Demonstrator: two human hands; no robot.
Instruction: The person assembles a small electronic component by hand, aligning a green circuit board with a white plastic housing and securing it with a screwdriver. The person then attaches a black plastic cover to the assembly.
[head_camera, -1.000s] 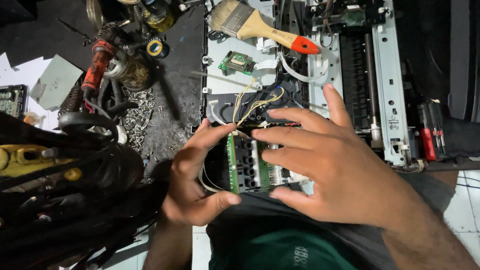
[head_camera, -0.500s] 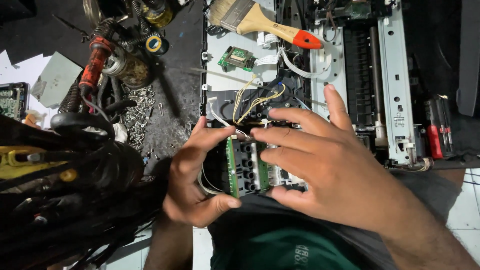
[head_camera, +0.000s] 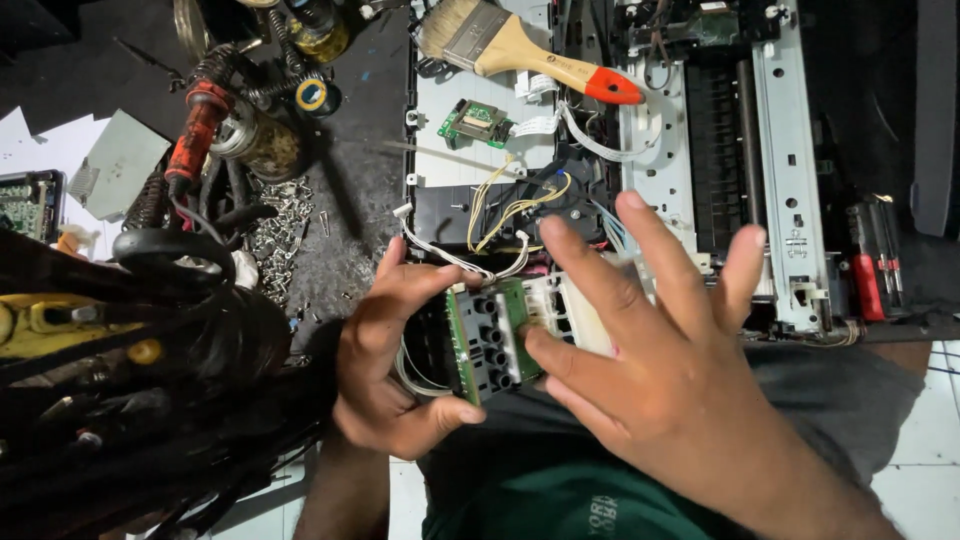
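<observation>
Two hands (head_camera: 520, 380) on one green circuit board (head_camera: 490, 340)

Bright overhead light, sharp centre; dark shadowed left edge (slightly blurred).

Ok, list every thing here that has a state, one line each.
Green circuit board: pinched in the left hand, wires still attached.
Right hand: fingers spread, fingertips on the board.
Printer chassis: cover off, insides bared.
Paintbrush: lying flat on the chassis.
Small green board: lying loose, ribbon cable attached.
</observation>
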